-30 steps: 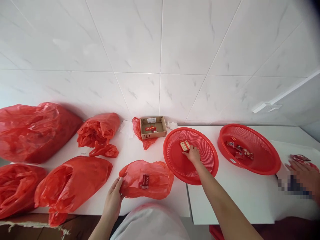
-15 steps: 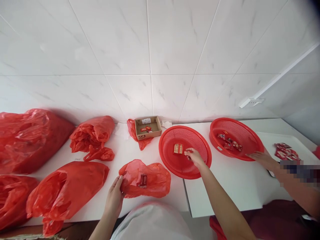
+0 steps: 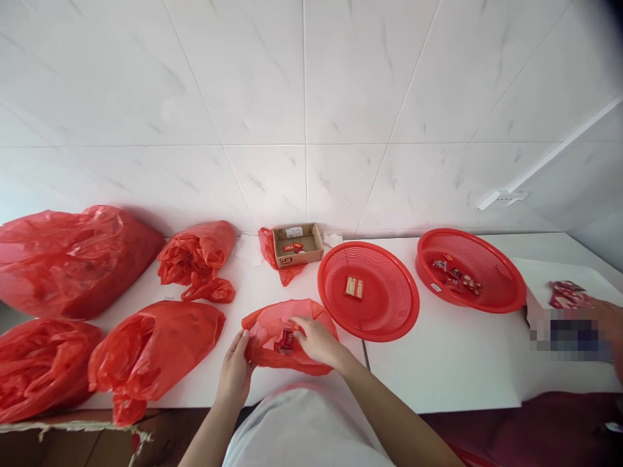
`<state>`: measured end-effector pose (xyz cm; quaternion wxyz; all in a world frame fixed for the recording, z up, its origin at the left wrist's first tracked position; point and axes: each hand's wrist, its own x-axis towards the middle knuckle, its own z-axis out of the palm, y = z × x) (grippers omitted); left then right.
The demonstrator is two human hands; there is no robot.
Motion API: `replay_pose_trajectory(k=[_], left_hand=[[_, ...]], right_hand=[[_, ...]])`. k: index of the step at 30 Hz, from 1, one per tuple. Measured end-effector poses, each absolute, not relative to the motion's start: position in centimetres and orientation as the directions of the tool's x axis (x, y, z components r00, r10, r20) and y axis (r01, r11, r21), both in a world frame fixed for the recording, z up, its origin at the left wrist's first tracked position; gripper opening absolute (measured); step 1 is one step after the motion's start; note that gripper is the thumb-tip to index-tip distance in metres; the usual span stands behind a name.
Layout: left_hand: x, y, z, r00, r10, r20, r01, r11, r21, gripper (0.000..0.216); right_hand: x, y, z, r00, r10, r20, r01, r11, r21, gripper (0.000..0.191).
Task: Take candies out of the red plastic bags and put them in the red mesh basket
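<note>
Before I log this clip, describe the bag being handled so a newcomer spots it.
On the white table, find the left red basket. Just left and nearer the camera, the left hand holds a red bag. Unlike the bulky bags further left, it shows dark red packets beside the right hand.

Whether the fingers [image 3: 302, 322] of the right hand [image 3: 317, 340] hold something, I cannot tell. At the far left corner of the bench [image 3: 452, 370], my view cuts a big red bag [image 3: 73, 263], its content hidden. Near the right edge, a blurred patch [image 3: 569, 334] lies by a co-worker's cut-off hand [image 3: 606, 316].
</note>
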<state>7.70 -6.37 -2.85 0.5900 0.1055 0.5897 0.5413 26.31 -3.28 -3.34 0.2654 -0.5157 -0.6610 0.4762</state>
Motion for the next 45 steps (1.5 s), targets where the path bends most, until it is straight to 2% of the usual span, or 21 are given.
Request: replay_pose_trajectory(k=[3,6,8,10,13,16,23,27,31,33,34,36,38,40,42,45], left_hand=[[7.1,-6.8,-3.0,-0.316,0.754,-0.576,-0.504,0.381,0.775,0.037],[6.7,-7.1,-3.1,-0.331,0.745,-0.578,-0.504,0.379,0.776,0.038],[6.6,-7.2,-3.2,-0.327,0.747,-0.580,-0.503,0.382,0.775,0.038],[6.6,-7.2,-3.2,-0.320,0.749,-0.580,-0.497,0.389,0.776,0.040],[6.5,-7.2,-3.0,-0.309,0.754,-0.580,-0.482,0.402,0.779,0.041],[6.3,-7.2,-2.7,-0.299,0.770,-0.563,-0.462,0.400,0.792,0.039],[6.2,-7.4,-2.1,-0.247,0.816,-0.522,-0.363,0.422,0.831,0.043],[6.5,-7.2,-2.2,-0.258,0.810,-0.526,-0.343,0.432,0.834,0.043],[6.7,-7.1,-2.3,-0.260,0.809,-0.528,-0.353,0.429,0.831,0.044],[6.8,-7.2,-2.4,-0.267,0.804,-0.532,-0.355,0.431,0.830,0.043],[6.9,-7.2,-2.4,-0.270,0.801,-0.534,-0.358,0.431,0.828,0.042],[7.1,-7.2,-2.4,-0.267,0.801,-0.535,-0.366,0.429,0.826,0.041],[7.3,-7.1,-2.1,-0.261,0.807,-0.529,-0.369,0.423,0.827,0.042],[7.4,-7.1,-1.8,-0.262,0.814,-0.518,-0.370,0.411,0.833,0.043],[7.2,-7.3,-1.7,-0.264,0.825,-0.499,-0.363,0.394,0.844,0.044],[6.4,-7.8,-1.9,-0.275,0.838,-0.471,-0.319,0.382,0.867,0.045]], right_hand=[[27.9,-2.6,-3.4,-0.360,0.924,-0.130,0.389,0.022,-0.921,0.031],[30.8,-0.4,-3.1,-0.207,0.976,-0.069,0.321,0.001,-0.947,0.030],[33.2,1.7,-3.6,-0.035,0.999,-0.002,0.419,0.013,-0.908,0.030],[35.6,3.8,-4.9,0.078,0.997,0.025,0.595,-0.027,-0.803,0.033],[38.3,5.9,-8.0,0.151,0.975,-0.164,0.754,-0.221,-0.619,0.055],[39.4,6.2,-11.0,0.156,0.957,-0.245,0.779,-0.271,-0.565,0.066],[39.0,4.8,-12.9,0.196,0.966,-0.169,0.713,-0.259,-0.651,0.040],[40.3,5.1,-11.6,0.323,0.936,-0.137,0.574,-0.309,-0.759,0.034],[40.0,5.3,-8.0,0.429,0.895,-0.120,0.393,-0.304,-0.868,0.034],[37.9,4.4,-5.6,0.382,0.921,-0.081,0.291,-0.203,-0.935,0.031],[36.3,3.7,-4.5,0.308,0.951,-0.039,0.190,-0.102,-0.976,0.029],[32.5,1.7,-3.1,0.042,0.998,0.047,0.109,0.042,-0.993,0.029],[28.9,-0.3,-3.0,-0.233,0.972,0.036,0.228,0.091,-0.969,0.031],[26.6,-1.9,-3.8,-0.376,0.925,-0.042,0.421,0.130,-0.898,0.039],[25.8,-2.8,-4.8,-0.410,0.908,-0.088,0.573,0.181,-0.800,0.045],[27.2,-2.7,-5.4,-0.372,0.928,0.018,0.674,0.283,-0.682,0.047]])
